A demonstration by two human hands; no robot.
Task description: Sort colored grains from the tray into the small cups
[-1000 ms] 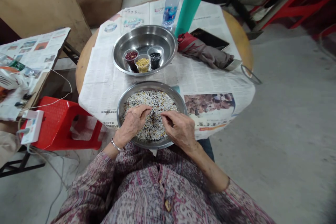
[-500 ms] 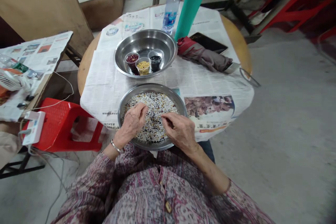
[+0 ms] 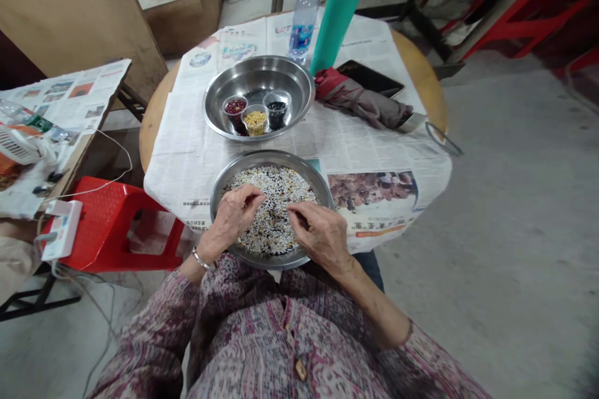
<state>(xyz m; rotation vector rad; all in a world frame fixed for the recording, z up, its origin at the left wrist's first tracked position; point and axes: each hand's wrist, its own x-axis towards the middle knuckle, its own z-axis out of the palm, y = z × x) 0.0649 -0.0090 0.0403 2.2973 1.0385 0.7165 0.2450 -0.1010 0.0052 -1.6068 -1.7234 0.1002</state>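
A steel basin (image 3: pixel 224 173) at the table's near edge holds a mix of white, dark and yellow grains (image 3: pixel 276 190). Over its left side is my left hand (image 3: pixel 237 212), fingers pinched together; whatever they hold is too small to make out. My right hand (image 3: pixel 321 230) hangs over the right side, thumb and fingers curled into a pinch, their contents hidden. Farther back, a wider steel basin (image 3: pixel 215 90) contains a cup of dark red beans (image 3: pixel 234 107), a cup of yellow kernels (image 3: pixel 255 120) and a cup of black beans (image 3: pixel 277 108).
Behind the basins stand a clear bottle with a blue cap (image 3: pixel 304 19) and a teal bottle (image 3: pixel 339 15). A folded umbrella (image 3: pixel 360 100) and a black tray (image 3: pixel 372 78) lie at right on newspaper (image 3: pixel 178 137). A red stool (image 3: pixel 112 224) with a power strip (image 3: pixel 62 230) is at left.
My left hand has shifted slightly, its pinched fingers now pointing more to the right and lower over the grains. My right hand has stayed nearly still.
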